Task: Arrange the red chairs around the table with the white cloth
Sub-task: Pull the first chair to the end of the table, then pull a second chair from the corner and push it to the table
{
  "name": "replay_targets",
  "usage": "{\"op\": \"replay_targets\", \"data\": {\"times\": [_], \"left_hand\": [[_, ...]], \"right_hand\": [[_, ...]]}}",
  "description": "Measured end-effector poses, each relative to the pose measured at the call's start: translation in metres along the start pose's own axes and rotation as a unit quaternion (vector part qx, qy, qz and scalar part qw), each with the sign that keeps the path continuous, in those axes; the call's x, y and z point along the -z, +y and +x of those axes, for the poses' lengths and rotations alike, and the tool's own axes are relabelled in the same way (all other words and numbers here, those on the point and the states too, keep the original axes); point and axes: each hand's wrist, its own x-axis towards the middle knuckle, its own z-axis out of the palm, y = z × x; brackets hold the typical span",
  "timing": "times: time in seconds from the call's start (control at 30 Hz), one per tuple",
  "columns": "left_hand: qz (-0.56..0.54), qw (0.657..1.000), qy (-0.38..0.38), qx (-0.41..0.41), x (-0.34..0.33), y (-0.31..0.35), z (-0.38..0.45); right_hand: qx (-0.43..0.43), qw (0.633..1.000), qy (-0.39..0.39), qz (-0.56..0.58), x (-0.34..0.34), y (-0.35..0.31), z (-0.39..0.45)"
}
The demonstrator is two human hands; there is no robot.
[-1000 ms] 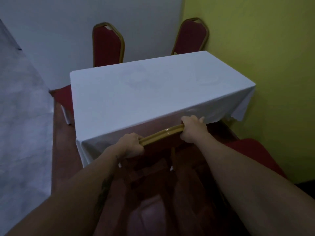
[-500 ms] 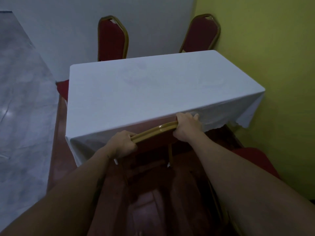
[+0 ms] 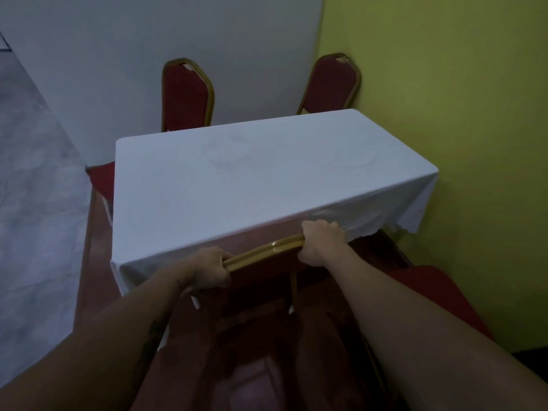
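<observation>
The table with the white cloth point(image 3: 252, 185) stands in front of me. Both my hands grip the gold top rail of a red chair point(image 3: 261, 264) at the table's near side; its backrest is under the cloth's hem. My left hand point(image 3: 209, 269) holds the rail's left end and my right hand point(image 3: 321, 243) holds its right end. Two more red chairs stand at the far side, one on the left point(image 3: 185, 96) and one on the right point(image 3: 329, 84). A red seat point(image 3: 102, 179) pokes out at the table's left end. Another red seat point(image 3: 430, 286) lies at the near right.
A yellow wall point(image 3: 459, 114) runs close along the table's right end. A grey-white wall point(image 3: 148, 40) stands behind the far chairs. Red-brown floor point(image 3: 92, 262) lies under the table, with pale marbled floor point(image 3: 38, 218) to the left.
The held chair has slid forward, its backrest going further under the cloth's hem. My view has shifted, so the table and far chairs sit lower in the frame.
</observation>
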Motion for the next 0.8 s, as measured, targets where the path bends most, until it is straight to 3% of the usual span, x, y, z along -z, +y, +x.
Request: {"op": "replay_targets", "data": {"times": [0.13,0.2,0.33,0.43,0.57,0.8], "left_hand": [[0.066,0.997,-0.044,-0.015,0.014,0.022,0.004],[0.057,0.996,-0.027,-0.061,0.018,0.046,0.006],[-0.003,0.979,0.067,-0.193,0.000,0.135,0.005],[0.014,0.945,0.112,-0.306,-0.038,0.204,0.003],[0.026,0.921,0.032,-0.387,-0.107,0.282,-0.006],[0.052,0.889,-0.142,-0.433,-0.231,0.386,-0.026]], "right_hand": [[0.025,0.984,-0.016,0.176,0.013,0.035,-0.016],[0.013,0.975,-0.002,0.222,0.021,0.062,-0.036],[-0.086,0.975,0.022,0.202,0.021,0.146,-0.089],[-0.195,0.960,0.016,0.200,0.016,0.218,-0.144],[-0.334,0.925,-0.018,0.182,0.002,0.302,-0.229],[-0.447,0.890,-0.051,0.079,-0.021,0.412,-0.354]]}}
